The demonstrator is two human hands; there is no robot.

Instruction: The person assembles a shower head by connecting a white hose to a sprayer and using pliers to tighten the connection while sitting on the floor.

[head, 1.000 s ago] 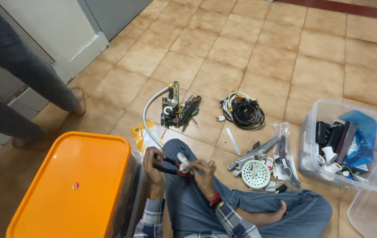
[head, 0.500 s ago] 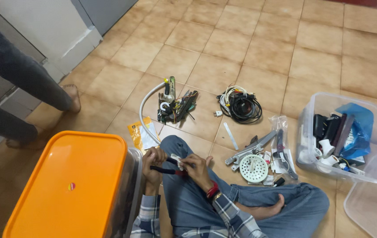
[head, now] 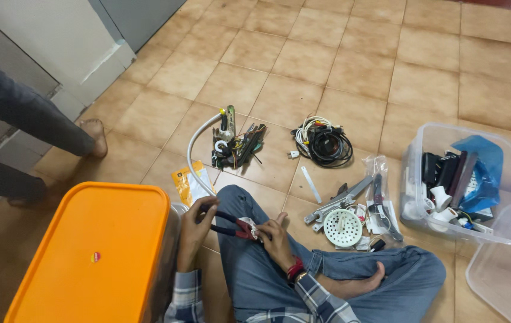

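Head view: two hands hold one red-handled pliers.

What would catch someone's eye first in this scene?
The big orange lid on the container at lower left stands out most. Beside it, the left hand and right hand work red-handled pliers over the lap. A clear plastic bin of parts sits at right.

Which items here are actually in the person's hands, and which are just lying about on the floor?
In use:
- red-and-black-handled pliers, handles in left hand
- small white part at the pliers' tip, in right hand

Lying about:
- orange-lidded bin
- coiled black and white cables
- round white perforated drain cover
- clear plastic tub
- white hose
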